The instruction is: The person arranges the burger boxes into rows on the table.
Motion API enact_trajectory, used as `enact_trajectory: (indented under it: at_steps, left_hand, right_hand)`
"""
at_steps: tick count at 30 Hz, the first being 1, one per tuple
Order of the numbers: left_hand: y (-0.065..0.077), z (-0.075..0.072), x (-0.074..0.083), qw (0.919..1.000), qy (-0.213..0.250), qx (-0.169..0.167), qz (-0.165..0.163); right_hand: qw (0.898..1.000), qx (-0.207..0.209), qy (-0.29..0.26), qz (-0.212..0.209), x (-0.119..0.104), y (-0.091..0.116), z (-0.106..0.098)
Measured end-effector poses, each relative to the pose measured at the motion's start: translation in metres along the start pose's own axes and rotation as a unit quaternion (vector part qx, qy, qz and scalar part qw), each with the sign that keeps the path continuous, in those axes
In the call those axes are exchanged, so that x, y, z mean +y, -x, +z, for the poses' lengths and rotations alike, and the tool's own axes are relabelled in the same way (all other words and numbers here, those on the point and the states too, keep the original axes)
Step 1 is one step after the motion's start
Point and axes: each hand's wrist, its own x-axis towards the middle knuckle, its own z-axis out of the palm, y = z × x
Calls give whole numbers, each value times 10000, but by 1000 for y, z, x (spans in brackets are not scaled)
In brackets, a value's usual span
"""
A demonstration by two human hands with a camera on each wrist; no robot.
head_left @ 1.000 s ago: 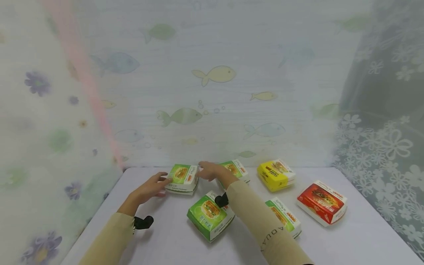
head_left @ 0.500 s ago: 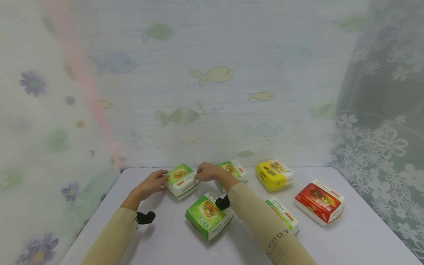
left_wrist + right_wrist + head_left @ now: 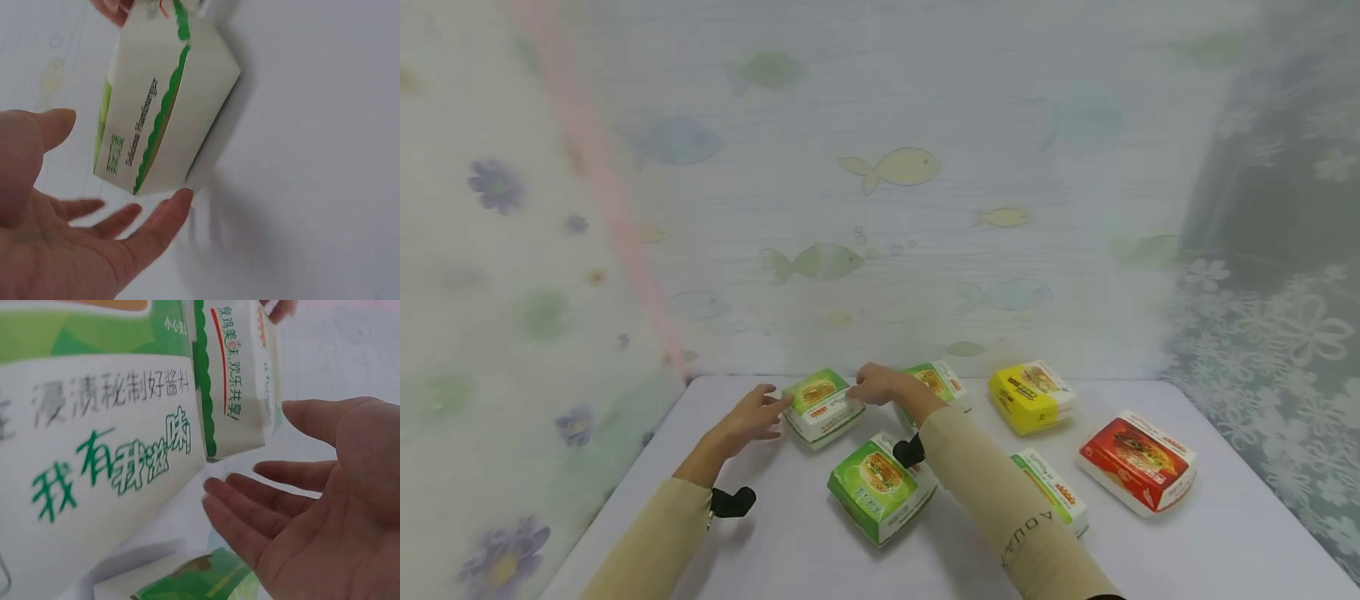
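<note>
two hands (image 3: 747, 423), four green boxes (image 3: 820, 407) (one between), one yellow box (image 3: 1030, 397), one red (image 3: 1138, 462)

Wht tbl (image 3: 790, 533); 6 burger boxes (image 3: 822, 408)

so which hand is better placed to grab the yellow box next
Probably the right hand: it is nearer the yellow box and its wrist view shows it gripping nothing. The left hand is farther off, across the green box between them.
</note>
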Motion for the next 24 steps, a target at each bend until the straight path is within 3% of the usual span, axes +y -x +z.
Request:
enact_trajectory:
  at_steps: [8, 24]
  left_hand:
    - [5, 18, 6, 9987, 83, -61, -491]
    - [-19, 12, 5, 9989, 26, -387, -252]
  right_hand:
    - [9972, -176, -639, 352, -7, 1, 5]
    - [9871, 255, -1321, 865, -13, 4, 13]
